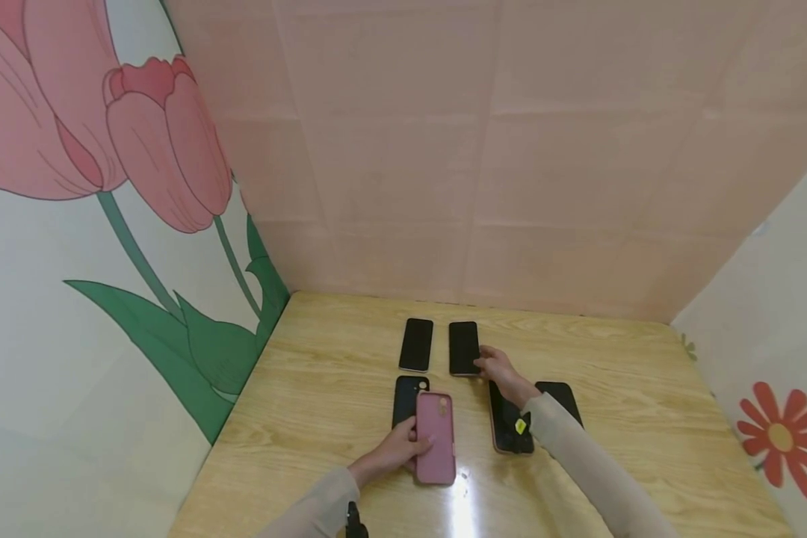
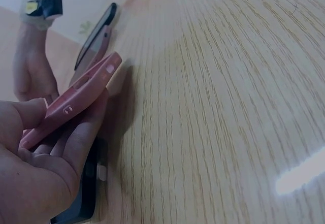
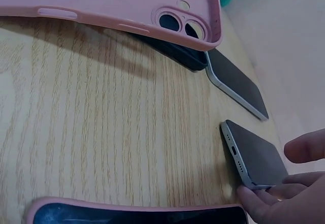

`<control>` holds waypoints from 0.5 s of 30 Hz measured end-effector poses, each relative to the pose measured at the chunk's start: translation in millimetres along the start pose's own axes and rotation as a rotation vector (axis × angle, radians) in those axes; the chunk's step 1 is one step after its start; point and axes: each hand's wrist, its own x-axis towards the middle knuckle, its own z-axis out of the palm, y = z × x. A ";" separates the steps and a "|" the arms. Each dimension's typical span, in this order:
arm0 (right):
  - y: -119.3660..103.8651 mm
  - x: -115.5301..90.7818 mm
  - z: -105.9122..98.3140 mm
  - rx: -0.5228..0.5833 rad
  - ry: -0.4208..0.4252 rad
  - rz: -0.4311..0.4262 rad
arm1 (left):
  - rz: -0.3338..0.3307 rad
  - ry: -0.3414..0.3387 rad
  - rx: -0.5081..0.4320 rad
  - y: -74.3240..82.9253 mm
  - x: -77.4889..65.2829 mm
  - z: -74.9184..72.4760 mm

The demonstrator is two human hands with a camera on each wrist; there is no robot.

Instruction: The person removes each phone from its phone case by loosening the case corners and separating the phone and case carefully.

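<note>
Nearest, a pink case (image 1: 438, 459) is gripped by the left hand (image 1: 395, 450), partly over a dark case (image 1: 405, 397) on the surface (image 1: 302, 418). Rightward, a pink-edged phone (image 1: 506, 422) is partly hidden by the right arm (image 1: 578, 456). Beyond, a black phone (image 1: 463, 347) is touched at its edge by the right hand (image 1: 502, 371), digits parted; another phone (image 1: 417, 344) is seen leftward.

Your head cam's up high facing forward-down; both wrist cams peer across the table (image 2: 213, 107) close-up, sharing the pink case (image 3: 101, 0).

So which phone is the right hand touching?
The back phone on the right. The right hand has its fingers at that phone's edge; the back phone on the left lies apart from both hands.
</note>
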 end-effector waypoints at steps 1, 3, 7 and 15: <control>0.0 0.0 -0.1 0.000 0.002 0.001 | 0.000 0.002 0.002 0.0 -0.1 0.1; -0.2 -0.1 -0.5 -0.005 0.004 0.002 | -0.001 0.003 0.003 0.1 -0.1 0.1; -1.6 -0.4 -1.2 0.000 0.015 0.006 | 0.006 -0.001 -0.004 -0.1 0.1 -0.2; -5.7 -6.0 -1.9 -0.061 0.031 -0.012 | 0.027 0.000 -0.012 -1.7 -1.8 -0.8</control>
